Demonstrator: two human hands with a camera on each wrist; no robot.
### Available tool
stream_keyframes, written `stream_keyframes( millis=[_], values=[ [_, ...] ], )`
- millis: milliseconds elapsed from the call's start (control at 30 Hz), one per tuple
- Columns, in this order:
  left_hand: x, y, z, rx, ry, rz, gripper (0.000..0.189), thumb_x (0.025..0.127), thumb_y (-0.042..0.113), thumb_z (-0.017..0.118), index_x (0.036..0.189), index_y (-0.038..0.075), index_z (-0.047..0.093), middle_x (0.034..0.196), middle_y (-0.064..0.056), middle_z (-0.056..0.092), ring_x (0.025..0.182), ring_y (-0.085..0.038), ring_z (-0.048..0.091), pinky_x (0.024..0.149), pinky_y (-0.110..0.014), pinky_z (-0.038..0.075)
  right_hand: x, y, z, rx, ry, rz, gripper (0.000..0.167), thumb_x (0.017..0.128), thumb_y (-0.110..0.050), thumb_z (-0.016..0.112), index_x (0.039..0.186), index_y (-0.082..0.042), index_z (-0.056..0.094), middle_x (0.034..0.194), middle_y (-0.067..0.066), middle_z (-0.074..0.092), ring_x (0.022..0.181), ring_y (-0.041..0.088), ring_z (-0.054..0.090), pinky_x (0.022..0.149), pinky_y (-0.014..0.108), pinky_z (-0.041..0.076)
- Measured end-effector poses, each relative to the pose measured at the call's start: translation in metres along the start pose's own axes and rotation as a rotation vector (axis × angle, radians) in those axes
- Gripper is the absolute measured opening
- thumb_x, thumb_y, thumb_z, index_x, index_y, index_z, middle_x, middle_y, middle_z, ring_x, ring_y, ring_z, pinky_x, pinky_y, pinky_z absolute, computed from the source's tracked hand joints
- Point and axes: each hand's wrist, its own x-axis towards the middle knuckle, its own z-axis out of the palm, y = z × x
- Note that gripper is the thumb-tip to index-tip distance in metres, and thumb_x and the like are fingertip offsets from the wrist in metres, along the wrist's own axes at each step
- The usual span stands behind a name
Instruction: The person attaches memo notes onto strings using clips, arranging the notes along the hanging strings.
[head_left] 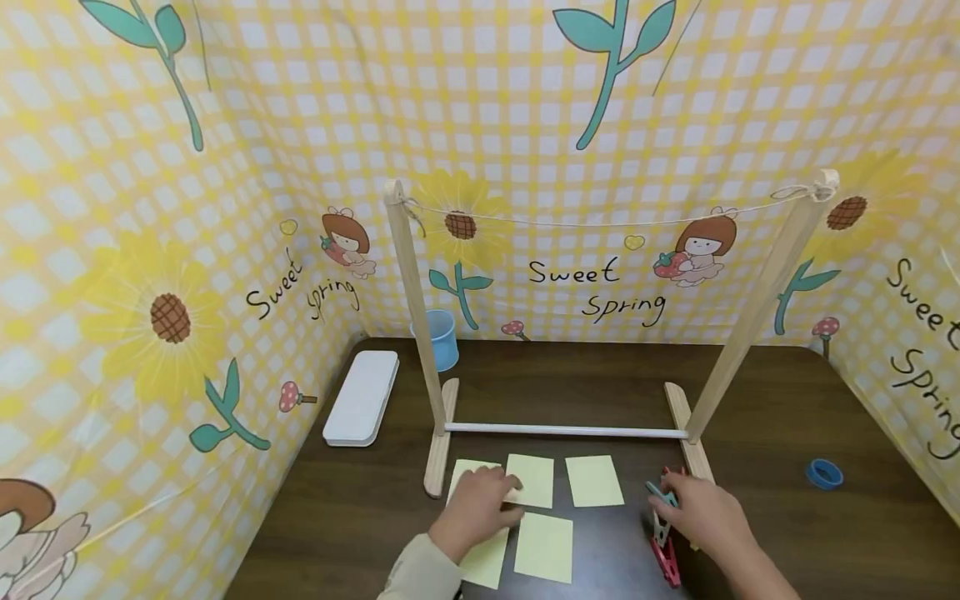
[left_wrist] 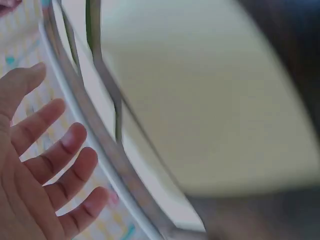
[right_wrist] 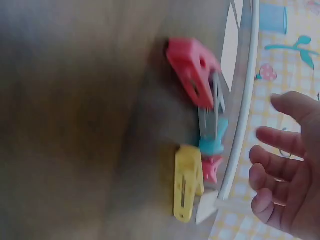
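Observation:
Several pale yellow square paper notes lie in two rows on the dark table. My left hand hovers over the leftmost notes, hiding parts of them; in the left wrist view its fingers are spread and hold nothing. To the right of the notes, a cluster of clothespins has red, teal and yellow ones. My right hand is over that cluster, partly covering it. In the right wrist view its loosely bent fingers appear apart from the clothespins, with nothing between them.
A wooden stand carries a string between its posts and a white bar low down. Behind its left post is a blue cup. A white case lies at left, a blue ring at right.

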Motion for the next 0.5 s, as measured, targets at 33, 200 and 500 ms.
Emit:
stream_keyframes(
  millis=[33, 200, 500],
  values=[
    [0.000, 0.006, 0.002, 0.005, -0.036, 0.018, 0.031, 0.074, 0.041, 0.071, 0.097, 0.021, 0.069, 0.079, 0.006, 0.058, 0.072, -0.016, 0.056, 0.056, -0.031, 0.042, -0.003, -0.002, 0.001, 0.005, -0.045, 0.016, 0.022, 0.079, -0.035, 0.071, 0.076, -0.019, 0.056, 0.055, -0.006, 0.043, 0.049, 0.012, 0.039, 0.041, 0.031, 0.031],
    [0.000, 0.030, 0.010, 0.062, -0.164, 0.043, 0.041, 0.070, 0.047, 0.073, 0.103, 0.023, 0.067, 0.078, 0.006, 0.056, 0.068, -0.015, 0.054, 0.054, -0.029, 0.039, -0.021, -0.009, 0.010, 0.030, -0.179, 0.098, 0.034, 0.071, -0.043, 0.075, 0.072, -0.020, 0.051, 0.055, -0.005, 0.044, 0.049, 0.013, 0.041, 0.042, 0.032, 0.031],
    [0.000, 0.040, 0.017, 0.104, -0.136, 0.041, 0.038, 0.066, 0.051, 0.075, 0.091, 0.023, 0.064, 0.077, 0.005, 0.047, 0.069, -0.014, 0.047, 0.057, -0.029, 0.038, -0.030, -0.012, 0.028, 0.119, -0.230, 0.146, 0.032, 0.072, -0.024, 0.078, 0.075, -0.018, 0.046, 0.057, -0.004, 0.044, 0.049, 0.011, 0.043, 0.045, 0.029, 0.031]
  ],
)
